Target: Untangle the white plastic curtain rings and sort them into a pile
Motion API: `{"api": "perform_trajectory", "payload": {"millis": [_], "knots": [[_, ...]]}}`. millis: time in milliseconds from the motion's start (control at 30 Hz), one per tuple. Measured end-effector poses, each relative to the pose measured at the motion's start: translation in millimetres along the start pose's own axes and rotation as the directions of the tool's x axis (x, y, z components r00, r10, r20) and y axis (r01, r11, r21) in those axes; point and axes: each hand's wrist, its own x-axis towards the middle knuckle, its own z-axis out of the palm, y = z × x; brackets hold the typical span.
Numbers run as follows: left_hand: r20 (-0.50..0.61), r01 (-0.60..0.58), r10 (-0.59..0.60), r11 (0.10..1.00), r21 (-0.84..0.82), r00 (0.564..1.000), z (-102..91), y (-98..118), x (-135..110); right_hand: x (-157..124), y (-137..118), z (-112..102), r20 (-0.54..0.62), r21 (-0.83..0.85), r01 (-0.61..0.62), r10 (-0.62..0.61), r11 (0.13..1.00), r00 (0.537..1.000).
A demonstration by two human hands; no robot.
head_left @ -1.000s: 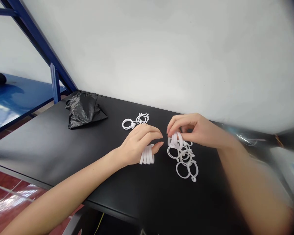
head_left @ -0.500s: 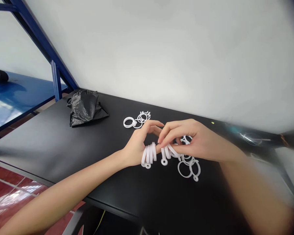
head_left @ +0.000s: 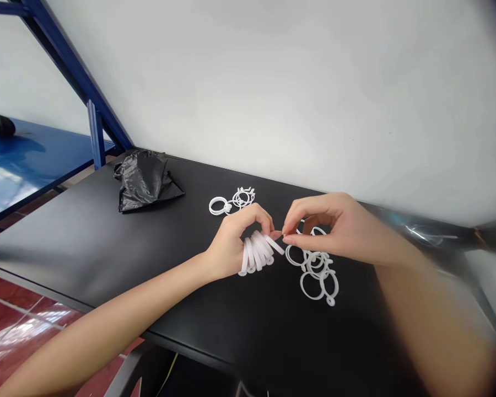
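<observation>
Several white plastic curtain rings (head_left: 256,251) with small eyelets hang in a row, threaded over the fingers of my left hand (head_left: 227,242). Its fingers are curled, with the thumb side up. The outermost ring leans toward the fingertips. Just to the right, my right hand (head_left: 330,223) has its thumb and forefinger pinched at the tip of a left finger; whether anything small is between them is hidden. Below the right hand lies a loose pile of white curtain rings (head_left: 319,267) on the black table (head_left: 182,237).
Behind my left hand lies a smaller group of white rings (head_left: 219,206). A crumpled black plastic bag (head_left: 144,182) sits at the table's back left. A white wall (head_left: 273,99) rises behind, and a blue metal frame (head_left: 72,66) stands at the left. Clear plastic (head_left: 424,234) lies at right.
My right hand has moved slightly right, off the rings. The rings that were nearer the fingertips have slid back along my left fingers, closer to the others.
</observation>
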Motion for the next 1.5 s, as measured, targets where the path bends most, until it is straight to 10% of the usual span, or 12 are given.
{"api": "perform_trajectory", "payload": {"millis": [167, 433, 600, 800, 1133, 1233, 1367, 1500], "knots": [[-0.031, -0.099, 0.105, 0.985, 0.141, 0.994, -3.7, -1.8, 1.7, 2.5, 0.2, 6.9, 0.096, -0.052, -0.046, 0.051, 0.998, 0.994], [0.013, -0.097, 0.097, 0.973, 0.21, 0.995, -4.3, -1.8, 3.8, 5.0, 2.9, 17.8, -0.069, -0.241, 0.085, -0.105, 0.967, 0.992], [0.012, -0.05, 0.049, 0.981, 0.187, 0.999, -5.1, -3.2, 1.7, 14.2, 10.2, 38.3, 0.109, -0.043, 0.073, -0.068, 0.996, 0.992], [-0.069, -0.168, 0.2, 0.933, 0.32, 0.977, -10.1, -4.3, 1.7, 20.0, 15.5, 52.1, 0.023, -0.062, 0.017, -0.016, 0.998, 1.0], [0.132, -0.372, 0.35, 0.827, 0.422, 0.927, -14.2, -10.1, 0.1, 22.4, 21.7, 68.9, -0.104, -0.026, 0.002, -0.004, 1.0, 0.995], [0.111, -0.279, 0.256, 0.892, 0.356, 0.96, -15.7, -8.0, 4.0, 22.0, 18.5, 53.0, -0.032, 0.053, -0.006, 0.008, 0.999, 0.999], [0.021, 0.166, -0.164, 0.977, -0.134, 0.986, -13.2, -8.4, 8.9, 17.9, 14.4, 24.6, -0.084, 0.039, -0.007, 0.01, 0.999, 0.996], [0.195, 0.484, -0.49, 0.579, -0.656, 0.85, -3.1, -12.8, 6.8, 15.1, 14.4, 19.9, -0.21, 0.054, 0.035, -0.023, 0.998, 0.977]]}}
